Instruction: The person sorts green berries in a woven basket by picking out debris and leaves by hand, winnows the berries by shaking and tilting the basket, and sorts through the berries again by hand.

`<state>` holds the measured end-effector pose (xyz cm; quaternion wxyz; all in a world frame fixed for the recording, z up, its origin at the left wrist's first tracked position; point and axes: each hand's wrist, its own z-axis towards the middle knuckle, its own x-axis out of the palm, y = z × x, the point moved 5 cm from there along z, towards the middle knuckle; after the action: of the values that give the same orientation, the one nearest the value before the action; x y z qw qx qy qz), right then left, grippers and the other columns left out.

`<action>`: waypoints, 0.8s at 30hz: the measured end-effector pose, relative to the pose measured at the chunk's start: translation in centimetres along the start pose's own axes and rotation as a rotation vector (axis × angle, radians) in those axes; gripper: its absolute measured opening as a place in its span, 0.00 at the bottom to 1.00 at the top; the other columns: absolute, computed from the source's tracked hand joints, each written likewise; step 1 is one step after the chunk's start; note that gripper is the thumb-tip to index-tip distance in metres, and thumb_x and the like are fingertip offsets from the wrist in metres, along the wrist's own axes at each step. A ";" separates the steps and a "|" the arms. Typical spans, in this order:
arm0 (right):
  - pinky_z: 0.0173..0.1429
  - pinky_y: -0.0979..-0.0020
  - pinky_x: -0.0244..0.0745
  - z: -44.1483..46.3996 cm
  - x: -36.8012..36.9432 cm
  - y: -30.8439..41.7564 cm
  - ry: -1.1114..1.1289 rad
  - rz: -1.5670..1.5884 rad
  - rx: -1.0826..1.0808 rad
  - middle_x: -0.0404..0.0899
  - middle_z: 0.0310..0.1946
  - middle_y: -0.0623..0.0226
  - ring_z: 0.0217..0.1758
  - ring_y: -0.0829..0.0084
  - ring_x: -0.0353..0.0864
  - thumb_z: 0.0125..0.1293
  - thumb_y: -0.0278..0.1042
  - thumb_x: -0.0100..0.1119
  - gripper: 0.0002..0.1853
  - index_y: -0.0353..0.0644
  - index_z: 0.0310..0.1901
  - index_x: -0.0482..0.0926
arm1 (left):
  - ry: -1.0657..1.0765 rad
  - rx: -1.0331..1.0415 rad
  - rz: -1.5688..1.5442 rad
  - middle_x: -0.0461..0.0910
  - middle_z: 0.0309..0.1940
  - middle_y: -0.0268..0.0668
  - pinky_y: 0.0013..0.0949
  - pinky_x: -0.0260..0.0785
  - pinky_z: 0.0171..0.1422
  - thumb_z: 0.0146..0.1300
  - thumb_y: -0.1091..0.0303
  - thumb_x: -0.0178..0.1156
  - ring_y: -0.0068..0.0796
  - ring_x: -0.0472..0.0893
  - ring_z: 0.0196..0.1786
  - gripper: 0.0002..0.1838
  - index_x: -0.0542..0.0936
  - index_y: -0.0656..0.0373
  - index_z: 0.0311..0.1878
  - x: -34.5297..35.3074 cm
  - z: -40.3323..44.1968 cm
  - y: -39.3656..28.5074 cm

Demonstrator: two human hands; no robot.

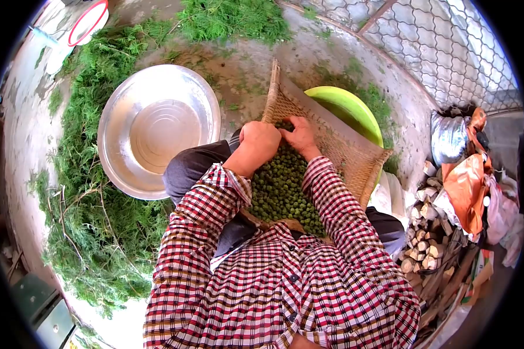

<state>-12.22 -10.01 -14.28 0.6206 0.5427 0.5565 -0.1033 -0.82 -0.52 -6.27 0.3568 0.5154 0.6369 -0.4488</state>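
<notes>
My left hand (pixel 258 145) is closed in a fist at the left edge of the woven basket (pixel 308 107); its fingers are curled under, hiding whatever they hold. Right beside it, my right hand (pixel 300 138) bends its thumb and fingers together over the small round green cones (pixel 282 195). Anything between those fingertips is hidden. The cones lie heaped in the basket, which rests on my lap between my forearms.
A wide metal basin (pixel 166 134) stands to the left, with cut green branches (pixel 81 192) around it. Behind the basket sits a lime-green basin (pixel 349 107). Split firewood (pixel 428 247) and an orange bag (pixel 464 186) are at the right.
</notes>
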 end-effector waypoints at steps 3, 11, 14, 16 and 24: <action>0.48 0.59 0.68 -2.3 0.7 1.5 -0.050 -0.075 -0.184 0.71 0.38 0.51 0.45 0.53 0.71 0.51 0.47 0.65 0.24 0.39 0.45 0.75 | -0.006 0.008 -0.013 0.82 0.27 0.38 0.35 0.74 0.30 0.54 0.69 0.54 0.35 0.83 0.31 0.07 0.82 0.56 0.32 -0.3 -0.1 0.0; 0.42 0.57 0.68 -9.4 1.2 3.0 0.158 -0.115 -0.312 0.72 0.35 0.51 0.38 0.52 0.72 0.55 0.41 0.59 0.18 0.38 0.45 0.75 | -0.046 0.031 0.013 0.82 0.26 0.36 0.34 0.74 0.29 0.52 0.69 0.55 0.34 0.83 0.31 0.07 0.82 0.55 0.31 0.0 -0.2 -0.1; 0.44 0.58 0.70 -11.6 -0.2 4.9 0.368 -0.094 -0.391 0.75 0.37 0.52 0.40 0.53 0.74 0.56 0.43 0.59 0.19 0.38 0.43 0.76 | -0.052 0.008 0.003 0.82 0.25 0.36 0.34 0.73 0.29 0.52 0.70 0.55 0.33 0.83 0.30 0.06 0.82 0.55 0.30 -0.1 -0.1 0.0; 0.48 0.59 0.70 -12.4 -1.3 5.7 0.545 -0.053 -0.382 0.76 0.38 0.53 0.42 0.55 0.74 0.55 0.45 0.60 0.20 0.37 0.43 0.77 | -0.077 0.014 0.015 0.81 0.24 0.36 0.33 0.73 0.28 0.52 0.70 0.55 0.33 0.83 0.29 0.06 0.82 0.55 0.30 0.0 -0.2 0.0; 0.49 0.63 0.71 -7.5 -4.6 -1.8 0.249 -0.028 -0.140 0.79 0.41 0.54 0.43 0.59 0.77 0.52 0.39 0.62 0.19 0.36 0.44 0.79 | -0.079 0.007 0.017 0.81 0.24 0.36 0.34 0.73 0.28 0.53 0.70 0.55 0.33 0.82 0.29 0.07 0.82 0.55 0.29 0.3 0.1 0.1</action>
<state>-19.53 -6.95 -10.04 0.5816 0.4987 0.6427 -0.0046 -0.78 -0.54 -6.61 0.3837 0.5041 0.6162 -0.4678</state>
